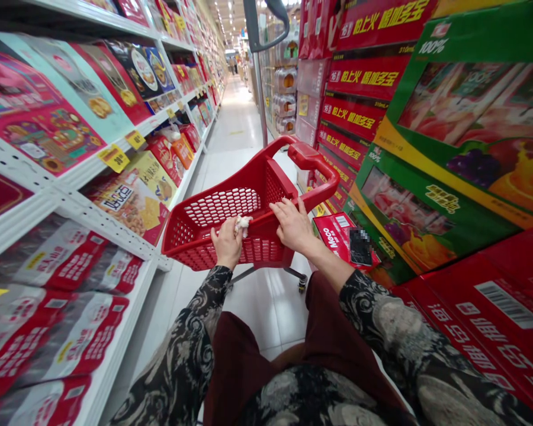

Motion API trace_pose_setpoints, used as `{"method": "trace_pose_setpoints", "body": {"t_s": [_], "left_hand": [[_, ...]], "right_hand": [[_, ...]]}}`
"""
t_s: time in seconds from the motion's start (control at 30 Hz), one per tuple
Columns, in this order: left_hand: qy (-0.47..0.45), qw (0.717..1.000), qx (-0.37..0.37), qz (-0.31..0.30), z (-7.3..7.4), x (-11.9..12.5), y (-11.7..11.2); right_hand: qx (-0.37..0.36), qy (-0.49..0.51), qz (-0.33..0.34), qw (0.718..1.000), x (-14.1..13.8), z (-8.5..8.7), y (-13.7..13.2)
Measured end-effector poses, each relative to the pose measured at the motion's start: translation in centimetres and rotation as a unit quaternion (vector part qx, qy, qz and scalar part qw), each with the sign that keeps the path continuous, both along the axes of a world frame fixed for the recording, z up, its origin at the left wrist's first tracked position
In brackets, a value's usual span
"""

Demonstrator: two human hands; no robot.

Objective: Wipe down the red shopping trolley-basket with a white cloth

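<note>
A red plastic shopping cart (224, 207) with a mesh basket stands in the aisle in front of me. My left hand (227, 239) grips the near rim of the basket, with a small crumpled white tissue (242, 223) pinched between its fingers. My right hand (294, 223) is closed over the same rim, a little to the right, just below the cart's red handle (313, 161). The basket looks empty inside. Both of my forearms wear dark patterned sleeves.
White shelves (89, 171) on the left carry boxed snacks and yellow price tags. Stacked red and green drink cartons (430, 177) line the right side. A red box (340, 236) sits low by the cart. The white tiled aisle (237, 130) runs far ahead.
</note>
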State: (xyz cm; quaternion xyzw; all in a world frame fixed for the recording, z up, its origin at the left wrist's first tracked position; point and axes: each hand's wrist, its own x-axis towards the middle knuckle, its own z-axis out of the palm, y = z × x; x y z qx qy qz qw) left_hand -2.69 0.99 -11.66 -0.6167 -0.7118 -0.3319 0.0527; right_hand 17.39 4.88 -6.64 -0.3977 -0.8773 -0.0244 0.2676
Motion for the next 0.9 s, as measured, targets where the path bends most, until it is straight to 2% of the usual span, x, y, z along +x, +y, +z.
{"method": "trace_pose_setpoints", "body": {"t_s": [0.07, 0.2, 0.27, 0.37, 0.5, 0.57, 0.63, 0.8, 0.9], "left_hand": [[-0.004, 1.000, 0.007, 0.000, 0.0, 1.0, 0.2], [0.022, 0.998, 0.015, -0.060, 1.4, 5.1, 1.7], [0.040, 0.996, 0.014, -0.078, 1.7, 6.0, 1.9], [0.048, 0.996, 0.016, -0.067, 0.7, 3.9, 1.1], [0.027, 0.999, 0.042, 0.015, -1.7, -1.2, -0.9], [0.025, 0.998, 0.055, 0.026, -2.1, -2.0, -1.3], [0.028, 0.997, 0.066, 0.012, -1.7, -0.9, -1.0], [0.065, 0.993, 0.061, -0.073, 0.4, 4.6, 1.0], [0.071, 0.993, 0.053, -0.072, 0.2, 4.3, 1.0]], "right_hand": [[0.006, 0.001, -0.007, 1.000, -0.2, -0.2, -0.2], [0.013, -0.001, -0.006, 1.000, -0.2, -0.4, -0.3], [0.017, -0.005, -0.002, 1.000, 0.0, -0.5, -0.3], [0.022, -0.009, -0.002, 1.000, 0.3, -0.6, -0.1], [0.025, -0.003, -0.004, 1.000, 0.3, -0.9, 0.2], [0.028, 0.007, -0.007, 1.000, 0.2, -1.2, 0.1], [0.030, 0.013, -0.008, 0.999, 0.0, -1.3, 0.0], [0.039, 0.007, 0.004, 0.999, 0.2, -1.2, -0.3], [0.040, 0.002, 0.008, 0.999, 0.6, -1.1, -0.3]]}}
